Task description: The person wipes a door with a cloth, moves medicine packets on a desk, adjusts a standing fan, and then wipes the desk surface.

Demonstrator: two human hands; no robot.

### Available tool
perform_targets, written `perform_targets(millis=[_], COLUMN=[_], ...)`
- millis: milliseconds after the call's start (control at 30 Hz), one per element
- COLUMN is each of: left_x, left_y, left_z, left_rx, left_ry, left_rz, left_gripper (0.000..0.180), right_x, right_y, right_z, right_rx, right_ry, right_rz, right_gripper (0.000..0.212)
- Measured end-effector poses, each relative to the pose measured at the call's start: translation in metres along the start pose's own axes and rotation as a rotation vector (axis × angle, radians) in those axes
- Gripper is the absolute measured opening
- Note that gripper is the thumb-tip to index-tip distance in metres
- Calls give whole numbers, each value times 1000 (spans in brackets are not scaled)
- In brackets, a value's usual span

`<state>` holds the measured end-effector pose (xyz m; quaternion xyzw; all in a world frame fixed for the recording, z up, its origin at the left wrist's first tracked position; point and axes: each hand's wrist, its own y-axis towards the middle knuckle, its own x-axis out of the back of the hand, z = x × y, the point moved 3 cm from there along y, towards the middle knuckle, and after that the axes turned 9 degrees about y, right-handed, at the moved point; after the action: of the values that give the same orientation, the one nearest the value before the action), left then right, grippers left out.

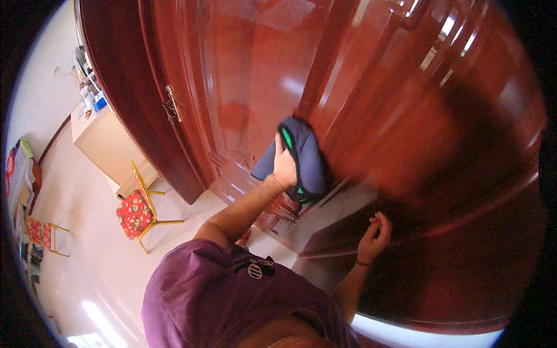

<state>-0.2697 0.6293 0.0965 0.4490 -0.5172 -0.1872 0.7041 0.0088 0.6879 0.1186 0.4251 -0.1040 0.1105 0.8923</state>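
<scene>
At far left, a chair with a red floral seat and thin metal legs (38, 233) stands on the pale floor (87, 255). Next comes a light wooden bench (107, 148) carrying small white and blue items (93, 100), too small to tell whether they are containers or hold anything. Before it stands a yellow-framed chair with a red floral seat (136, 216). A metal door handle (172, 105) sits on the glossy red-brown wooden door (243, 69). In the middle, the left hand (284, 168) grasps a folded dark navy cloth with green inside its fold (312, 159), in front of the door's panelling; contact is unclear. Further right, the right hand (374, 236) is unladen, fingers loosely curled, near dark glossy wood (441, 255).
</scene>
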Motion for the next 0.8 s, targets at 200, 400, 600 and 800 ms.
perform_targets(millis=[200, 400, 600, 800], left_x=[99, 171, 186, 139], left_y=[145, 269, 282, 213], left_z=[22, 42, 39, 37], left_rx=[-216, -208, -103, -34], left_ry=[202, 394, 96, 150], left_rz=[-299, -523, -825, -599], left_gripper=[49, 43, 39, 42], right_x=[1, 5, 2, -1], right_y=[-4, -3, -3, -2], right_z=[0, 1, -1, -2], right_rx=[-3, -37, -76, -54], right_ry=[52, 5, 15, 28], right_rz=[-19, 0, -10, -27], right_gripper=[23, 23, 20, 22])
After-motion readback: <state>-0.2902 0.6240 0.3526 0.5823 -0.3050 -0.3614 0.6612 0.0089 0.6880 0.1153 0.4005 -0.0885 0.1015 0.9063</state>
